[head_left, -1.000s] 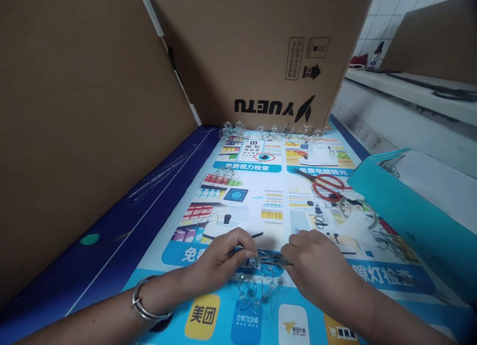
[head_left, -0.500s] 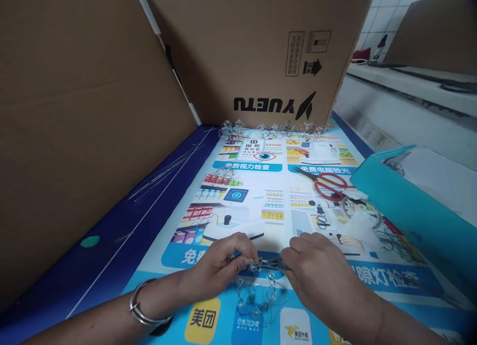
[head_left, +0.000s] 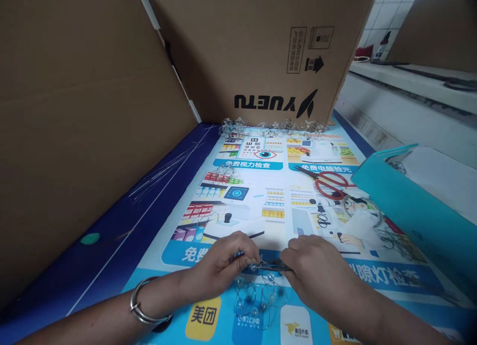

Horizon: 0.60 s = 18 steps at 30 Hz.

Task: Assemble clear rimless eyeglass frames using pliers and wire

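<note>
My left hand pinches the top of a beaded wire between thumb and fingers. The wire's loops, strung with clear round beads, hang down over the printed sheet. My right hand is wrapped round a pair of dark metal pliers, its handles hidden in the palm. The jaws point left and meet the wire close to my left fingertips. Whether they are clamped on it is too small to tell.
Red-handled scissors lie beyond my right hand, near a clear roll and a bundle of wires. A teal box stands at the right. More beaded wire lies along the upright cardboard.
Both hands keep their grips in nearly the same place. The pliers have turned slightly at the wire, and the hanging beaded loops have shifted a little.
</note>
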### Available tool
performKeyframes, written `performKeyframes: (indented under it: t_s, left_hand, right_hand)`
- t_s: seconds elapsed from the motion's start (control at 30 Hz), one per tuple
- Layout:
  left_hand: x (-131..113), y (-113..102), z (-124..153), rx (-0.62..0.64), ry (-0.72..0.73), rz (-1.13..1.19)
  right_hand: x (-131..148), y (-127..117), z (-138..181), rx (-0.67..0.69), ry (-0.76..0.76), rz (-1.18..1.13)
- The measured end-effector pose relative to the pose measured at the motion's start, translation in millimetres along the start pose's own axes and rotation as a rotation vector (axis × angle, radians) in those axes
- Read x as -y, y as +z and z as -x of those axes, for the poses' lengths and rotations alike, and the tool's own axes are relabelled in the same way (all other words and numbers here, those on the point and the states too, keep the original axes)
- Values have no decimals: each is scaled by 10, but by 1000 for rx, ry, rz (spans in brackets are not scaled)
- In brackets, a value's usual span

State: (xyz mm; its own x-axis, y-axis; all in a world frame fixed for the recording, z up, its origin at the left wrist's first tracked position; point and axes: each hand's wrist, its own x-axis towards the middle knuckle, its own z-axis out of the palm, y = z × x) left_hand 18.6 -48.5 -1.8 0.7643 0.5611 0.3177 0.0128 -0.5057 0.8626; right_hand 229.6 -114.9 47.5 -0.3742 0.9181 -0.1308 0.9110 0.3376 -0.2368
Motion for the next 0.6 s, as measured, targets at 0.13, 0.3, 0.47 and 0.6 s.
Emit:
performKeyframes:
  t_s: [0.13, 0.3, 0.47, 0.6]
  left_hand:
    - [-16, 6, -1, 5, 25, -42]
    - [-11, 14, -12, 9, 55, -64]
    - [-11, 30, -14, -3, 74, -85]
    - [-29, 36, -17, -13, 88, -96]
  right_hand:
    - [1, -29, -5, 22, 18, -20]
    - [-1, -31, -8, 38, 27, -36]
    - [-20, -7, -12, 37, 28, -39]
    - [-30, -6, -24, 45, 20, -26]
